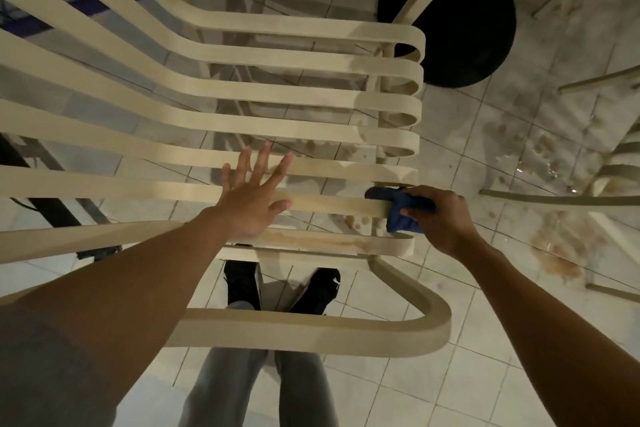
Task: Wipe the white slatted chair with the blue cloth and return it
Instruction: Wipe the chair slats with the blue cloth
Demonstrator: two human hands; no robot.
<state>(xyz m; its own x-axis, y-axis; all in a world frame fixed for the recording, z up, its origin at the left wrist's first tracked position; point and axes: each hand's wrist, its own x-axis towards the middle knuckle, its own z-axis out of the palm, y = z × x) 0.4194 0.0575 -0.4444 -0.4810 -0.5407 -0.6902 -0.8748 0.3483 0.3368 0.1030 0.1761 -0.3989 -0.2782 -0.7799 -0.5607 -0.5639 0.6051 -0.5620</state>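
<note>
White slatted chair [277, 61]: in front of you, on the tiled floor [467, 156]. Blue cloth [401, 211]: bunched against a seat slat's front end, in your right hand [441, 218], grip closed round it. Left hand [252, 201]: grip open, flat on slats.

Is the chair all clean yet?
Not yet. The far slats of the white chair look unstained. The right hand grips the blue cloth on a slat end; the left hand rests flat nearby. A brown stain on the nearest slat shows, and the cloth isn't put back.
</note>
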